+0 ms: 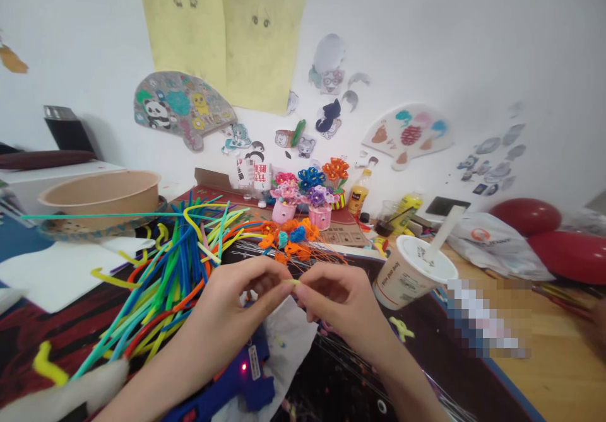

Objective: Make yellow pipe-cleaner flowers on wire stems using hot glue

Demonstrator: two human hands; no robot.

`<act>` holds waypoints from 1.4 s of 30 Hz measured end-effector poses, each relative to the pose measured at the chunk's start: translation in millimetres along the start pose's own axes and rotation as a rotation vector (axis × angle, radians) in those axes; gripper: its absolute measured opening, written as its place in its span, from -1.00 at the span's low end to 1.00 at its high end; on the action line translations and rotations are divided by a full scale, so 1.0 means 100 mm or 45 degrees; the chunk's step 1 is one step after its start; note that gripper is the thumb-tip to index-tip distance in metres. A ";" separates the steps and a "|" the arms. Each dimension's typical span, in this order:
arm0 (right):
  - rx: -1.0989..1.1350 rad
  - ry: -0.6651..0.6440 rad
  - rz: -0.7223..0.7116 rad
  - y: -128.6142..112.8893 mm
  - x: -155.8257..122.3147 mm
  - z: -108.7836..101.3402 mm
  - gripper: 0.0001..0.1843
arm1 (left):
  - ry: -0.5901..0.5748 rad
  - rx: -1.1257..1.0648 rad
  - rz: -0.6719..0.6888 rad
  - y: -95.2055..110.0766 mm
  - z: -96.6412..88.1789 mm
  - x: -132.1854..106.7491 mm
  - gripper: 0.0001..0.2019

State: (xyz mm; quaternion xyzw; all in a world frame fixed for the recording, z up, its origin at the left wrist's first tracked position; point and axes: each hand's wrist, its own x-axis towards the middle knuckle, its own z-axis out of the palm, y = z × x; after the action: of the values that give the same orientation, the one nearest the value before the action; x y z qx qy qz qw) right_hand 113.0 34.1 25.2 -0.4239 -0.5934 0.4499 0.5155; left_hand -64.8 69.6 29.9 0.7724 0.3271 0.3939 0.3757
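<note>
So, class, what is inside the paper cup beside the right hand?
A white stick pokes out through the lid of the paper cup. The lid covers the contents, so any drink cannot be seen.

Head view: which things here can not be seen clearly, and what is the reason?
The yellow piece: head view, too small; fingers of the left hand and right hand pinch it and cover most of it.
The blue glue gun: head view, the left forearm hides its upper part.
The pixelated patch: head view, blur hides whatever lies there.
The cup: head view, its print is too small to read.
</note>
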 end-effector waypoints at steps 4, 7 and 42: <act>0.021 0.023 0.010 0.01 0.00 -0.01 -0.82 | -0.005 0.058 0.062 -0.02 -0.01 -0.01 -0.87; 0.025 0.017 0.044 0.01 0.00 0.00 -0.78 | 0.002 0.155 0.140 -0.04 -0.01 -0.03 -0.87; -1.369 0.070 -1.117 0.13 -0.02 -0.05 -0.70 | 0.066 0.331 0.142 -0.03 0.04 -0.05 -0.85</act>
State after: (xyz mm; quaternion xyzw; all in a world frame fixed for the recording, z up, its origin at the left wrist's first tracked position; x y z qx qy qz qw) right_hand 118.9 35.7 12.2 -0.3527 -0.8372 -0.1676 0.3830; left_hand -64.3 66.0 24.3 0.8211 0.3415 0.3883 0.2415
